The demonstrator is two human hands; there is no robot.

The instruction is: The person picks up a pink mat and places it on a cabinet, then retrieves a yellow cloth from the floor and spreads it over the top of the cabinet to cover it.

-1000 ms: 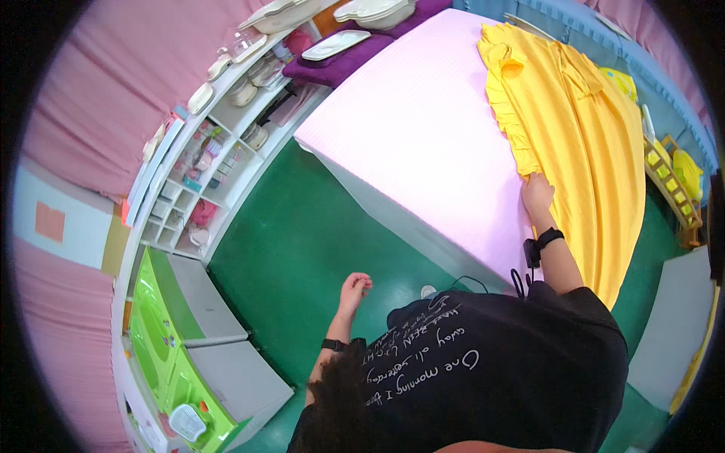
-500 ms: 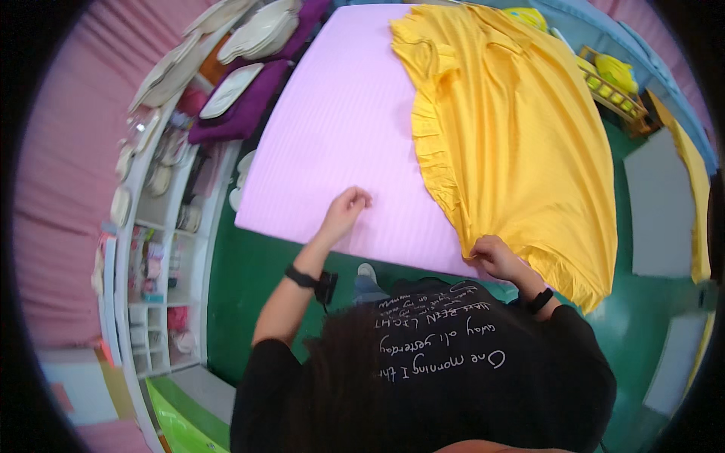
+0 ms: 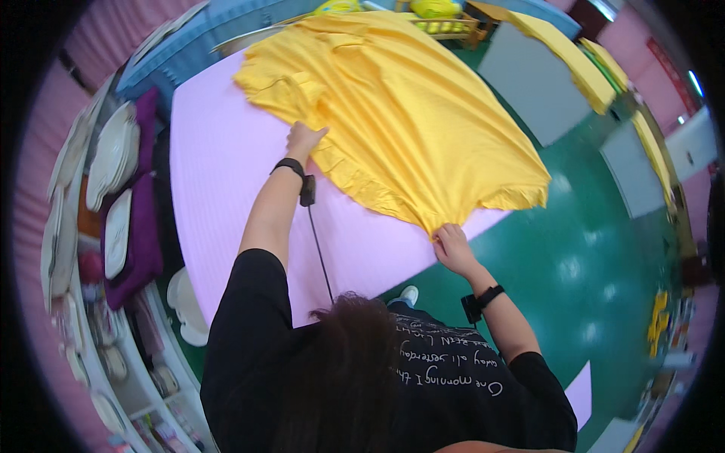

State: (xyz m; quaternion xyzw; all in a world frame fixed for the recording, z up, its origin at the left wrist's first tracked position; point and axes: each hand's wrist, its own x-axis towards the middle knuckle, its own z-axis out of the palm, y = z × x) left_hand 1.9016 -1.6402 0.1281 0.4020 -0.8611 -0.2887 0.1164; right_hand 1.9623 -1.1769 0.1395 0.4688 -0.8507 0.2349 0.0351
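Note:
A yellow sheet [image 3: 408, 113] with a ruffled edge lies partly spread and wrinkled over a pink mattress-like surface [image 3: 219, 158]. My right hand [image 3: 451, 245] pinches the sheet's near corner at the surface's front edge, drawing the cloth into a gathered point. Further up the ruffled border, my left hand [image 3: 304, 139] is closed on the sheet's edge, with its thumb stretched over the cloth and the other fingers partly hidden. Both wrists wear black bands with small devices, and a thin cable runs down from the left one.
Purple cushions [image 3: 147, 241] with white trays [image 3: 118, 232] stand along the left, by a white shelf unit [image 3: 140, 404]. Behind the surface is a small wooden crib [image 3: 453, 29] with yellow-green items. Grey panels [image 3: 532, 83] stand at the right on the green floor [image 3: 559, 249].
My left hand has moved forward from above the pink surface to the sheet's ruffled edge. My right hand keeps the corner. My view has turned to the right.

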